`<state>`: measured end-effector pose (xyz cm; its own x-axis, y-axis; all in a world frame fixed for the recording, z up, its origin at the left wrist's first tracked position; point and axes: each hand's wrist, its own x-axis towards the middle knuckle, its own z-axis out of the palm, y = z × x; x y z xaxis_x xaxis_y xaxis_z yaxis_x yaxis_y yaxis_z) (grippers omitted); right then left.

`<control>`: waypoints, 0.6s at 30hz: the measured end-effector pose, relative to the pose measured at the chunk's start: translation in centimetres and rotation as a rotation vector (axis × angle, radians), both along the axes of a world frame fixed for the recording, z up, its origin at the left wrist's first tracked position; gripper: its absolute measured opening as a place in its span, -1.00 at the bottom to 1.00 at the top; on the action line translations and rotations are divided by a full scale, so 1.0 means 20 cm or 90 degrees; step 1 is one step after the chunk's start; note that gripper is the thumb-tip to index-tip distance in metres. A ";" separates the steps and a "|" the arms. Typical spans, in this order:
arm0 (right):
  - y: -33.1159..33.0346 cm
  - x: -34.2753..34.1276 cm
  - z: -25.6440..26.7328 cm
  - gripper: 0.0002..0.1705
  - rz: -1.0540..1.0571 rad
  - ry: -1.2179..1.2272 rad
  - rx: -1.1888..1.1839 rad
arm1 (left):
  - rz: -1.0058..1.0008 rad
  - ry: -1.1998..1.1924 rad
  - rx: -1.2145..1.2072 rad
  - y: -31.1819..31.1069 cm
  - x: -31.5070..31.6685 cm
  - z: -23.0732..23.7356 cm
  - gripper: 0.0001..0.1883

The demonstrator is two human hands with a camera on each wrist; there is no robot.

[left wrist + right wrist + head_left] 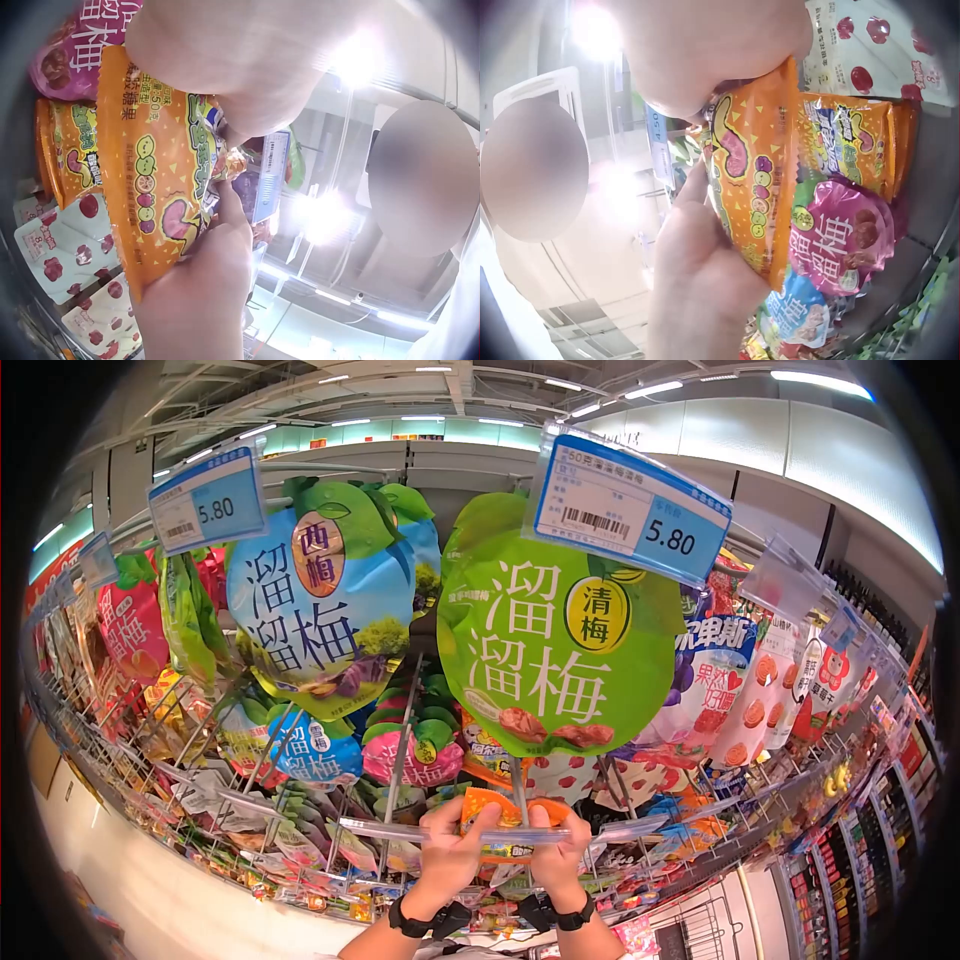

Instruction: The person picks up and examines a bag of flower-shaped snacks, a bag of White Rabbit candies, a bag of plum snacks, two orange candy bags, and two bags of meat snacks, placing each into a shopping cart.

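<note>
An orange candy packet [512, 809] is held between both hands, behind a clear label strip [400, 831]. The left hand [450, 850] pinches its left end and the right hand [560, 850] pinches its right end. In the left wrist view the left hand [217, 60] is large at the top, the right hand [202, 285] below, and the packet [154, 172] shows its printed face. From the right wrist, the right hand [720, 45] is at the top and the left hand [697, 277] lower, both gripping the packet [754, 176]. Fingertips are partly hidden by the packet.
Large green [560, 630] and blue [320, 610] bags hang above the hands, under price tags [630, 505]. More orange packets [847, 142], a pink bag [844, 236] and pale cherry-print bags [67, 244] hang behind. Wire racks spread to both sides.
</note>
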<state>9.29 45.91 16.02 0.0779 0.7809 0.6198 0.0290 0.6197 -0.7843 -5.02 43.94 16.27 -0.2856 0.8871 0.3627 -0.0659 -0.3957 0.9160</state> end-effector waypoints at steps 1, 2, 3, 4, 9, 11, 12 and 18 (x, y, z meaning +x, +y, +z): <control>0.00 0.00 0.00 -0.78 -0.041 -0.033 0.038 | -0.001 0.007 0.004 -0.01 0.00 0.00 -0.79; 0.00 0.00 0.00 -0.78 -0.041 -0.033 0.041 | -0.002 0.015 0.008 -0.01 0.00 0.00 -0.79; 0.00 0.00 -0.01 -0.78 -0.018 0.019 0.019 | -0.003 0.014 0.011 -0.01 0.00 0.01 -0.79; 0.00 0.00 -0.01 -0.77 0.005 0.072 -0.005 | -0.005 0.065 0.021 -0.01 0.00 0.01 -0.81; 0.01 0.01 0.00 -0.77 0.012 0.062 -0.054 | 0.003 0.157 0.031 -0.02 -0.01 0.02 -0.83; 0.00 0.00 0.00 -0.78 0.016 0.062 -0.047 | 0.008 0.095 0.048 -0.04 0.01 0.05 -0.82; 0.00 0.00 0.00 -0.78 0.011 0.048 -0.026 | 0.007 0.097 0.047 -0.03 0.01 0.03 -0.82; -0.02 0.00 0.01 -0.79 0.021 0.007 0.006 | -0.059 -0.133 -0.009 0.02 0.00 -0.01 -0.76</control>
